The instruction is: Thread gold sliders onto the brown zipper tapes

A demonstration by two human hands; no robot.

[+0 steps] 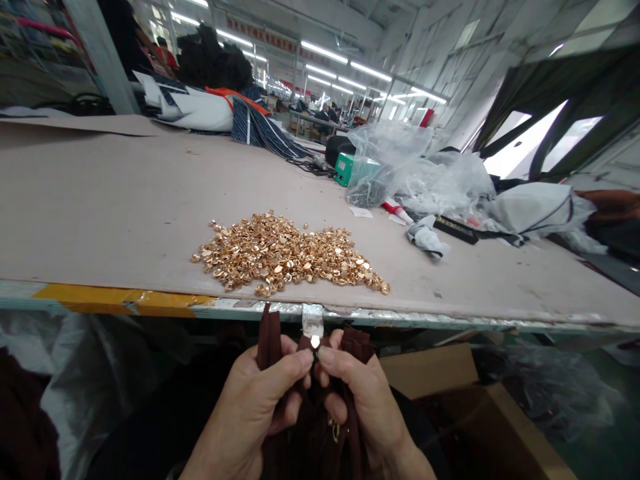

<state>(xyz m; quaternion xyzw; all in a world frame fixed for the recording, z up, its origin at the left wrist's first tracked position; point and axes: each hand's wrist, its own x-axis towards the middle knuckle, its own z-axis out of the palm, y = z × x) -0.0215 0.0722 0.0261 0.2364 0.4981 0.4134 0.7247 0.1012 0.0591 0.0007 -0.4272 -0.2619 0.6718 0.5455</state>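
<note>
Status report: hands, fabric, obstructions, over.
Left hand and right hand gripping brown fabric. Fabric below table edge. Gold pieces heaped beyond; no visible obstruction.

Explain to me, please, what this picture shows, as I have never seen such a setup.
There is no robot here: this one picture comes from a camera worn on a person's head, looking forward and down. The person's bare left hand and right hand hold dark brown fabric strips, their thumbs close together just below the near edge of the table. On its surface lies a heap of small gold-coloured metal pieces; farther back, to the right, are a green box and clear plastic bags.
</note>
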